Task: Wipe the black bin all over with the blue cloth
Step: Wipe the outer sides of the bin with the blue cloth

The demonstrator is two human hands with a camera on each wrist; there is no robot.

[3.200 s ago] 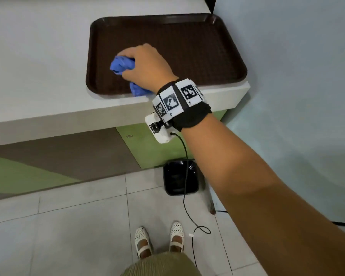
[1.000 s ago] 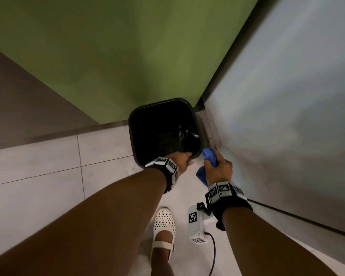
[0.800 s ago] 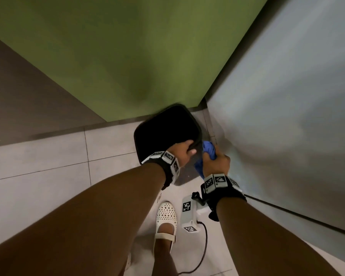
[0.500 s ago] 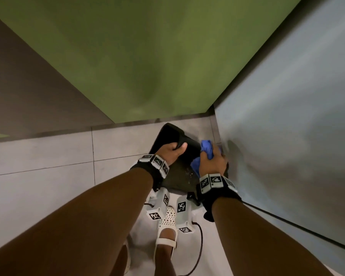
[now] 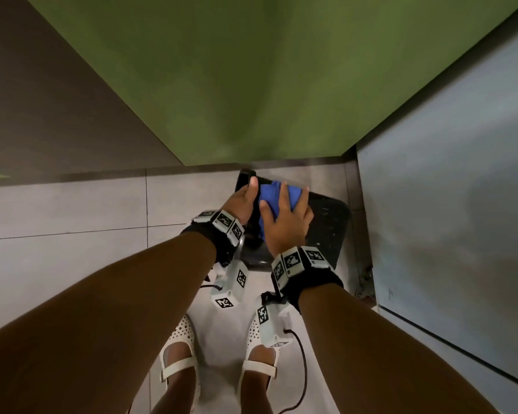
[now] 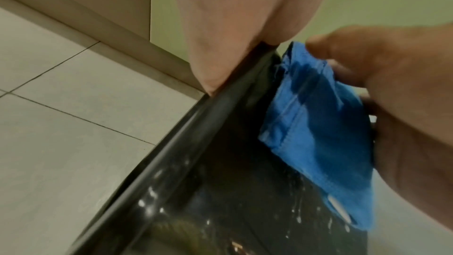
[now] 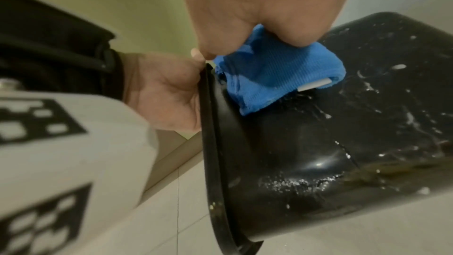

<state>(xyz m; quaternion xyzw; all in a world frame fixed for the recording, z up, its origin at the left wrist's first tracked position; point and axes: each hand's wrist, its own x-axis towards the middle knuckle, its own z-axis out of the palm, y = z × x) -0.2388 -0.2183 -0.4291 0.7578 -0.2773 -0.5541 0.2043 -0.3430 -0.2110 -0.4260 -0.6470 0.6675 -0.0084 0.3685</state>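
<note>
The black bin (image 5: 326,225) lies tipped on the floor (image 5: 72,210), its mouth facing left; its inside is hidden, so I cannot tell the contents. The left hand (image 5: 243,201) has its fingers clamped over the bin's rim. The right hand (image 5: 284,225) presses the blue cloth (image 5: 271,194) on the bin's speckled side, fingers curled into it. The grey wall (image 5: 446,219) stands just right of the bin, the green panel (image 5: 237,85) close behind.
</note>
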